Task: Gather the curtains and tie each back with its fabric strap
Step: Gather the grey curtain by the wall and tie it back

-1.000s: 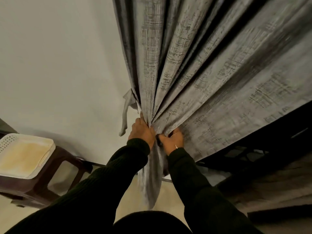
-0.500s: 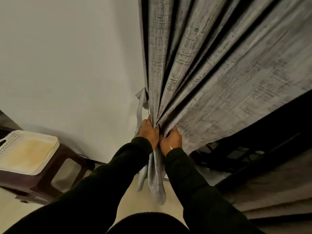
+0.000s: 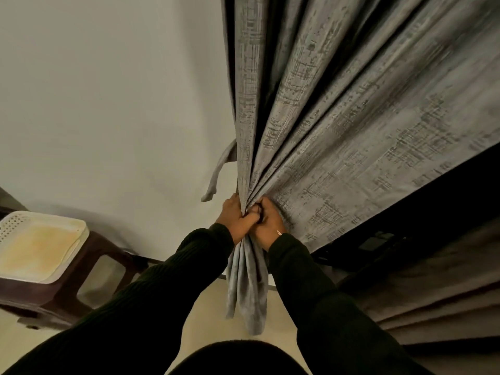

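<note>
We are gripping the gathered grey curtain (image 3: 311, 125) at its waist, left hand (image 3: 238, 220) and right hand (image 3: 267, 226) fingers curled tight around the bunch. Fabric strap (image 3: 217, 174) is dangling loose just left. Next, we judge: free one hand, wrap strap.

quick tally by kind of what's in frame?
Curtain: 1
Fabric strap: 1
Hands: 2, left hand and right hand, both gripping the gathered curtain
Stool: 1
Tray on the stool: 1
Total: 6
</note>
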